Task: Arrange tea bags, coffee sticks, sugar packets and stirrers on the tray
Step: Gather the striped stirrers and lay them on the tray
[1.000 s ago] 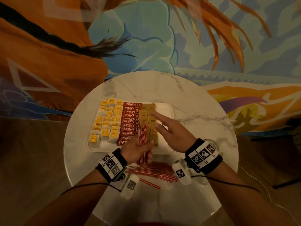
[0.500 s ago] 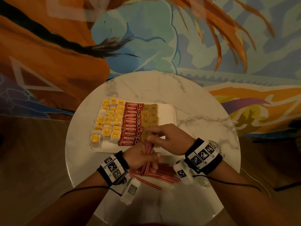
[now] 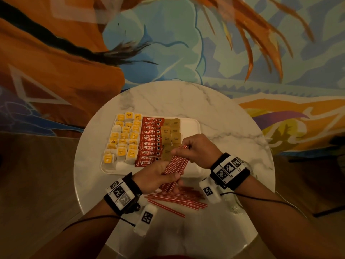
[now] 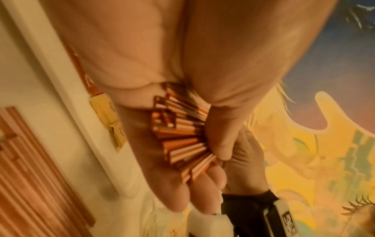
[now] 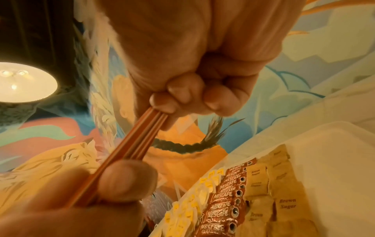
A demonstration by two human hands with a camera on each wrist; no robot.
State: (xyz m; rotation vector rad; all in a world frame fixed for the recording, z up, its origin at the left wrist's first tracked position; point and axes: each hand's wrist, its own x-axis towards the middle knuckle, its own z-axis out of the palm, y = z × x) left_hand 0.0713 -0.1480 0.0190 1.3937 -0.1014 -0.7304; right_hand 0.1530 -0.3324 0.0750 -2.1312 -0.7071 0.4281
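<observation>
Stirrer bundle [image 3: 174, 163] held over tray [image 3: 192, 126] near edge, long axis diagonal; left hand [image 3: 155, 177] grips near end, right hand [image 3: 197, 150] pinches far end, nearer bare tray strip right of sugar packets [image 3: 170, 137].

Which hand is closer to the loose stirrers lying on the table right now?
Left. The left hand holds the near end of the stirrer bundle just above the loose stirrers. The right hand pinches the bundle's far end, farther away over the tray.
</observation>
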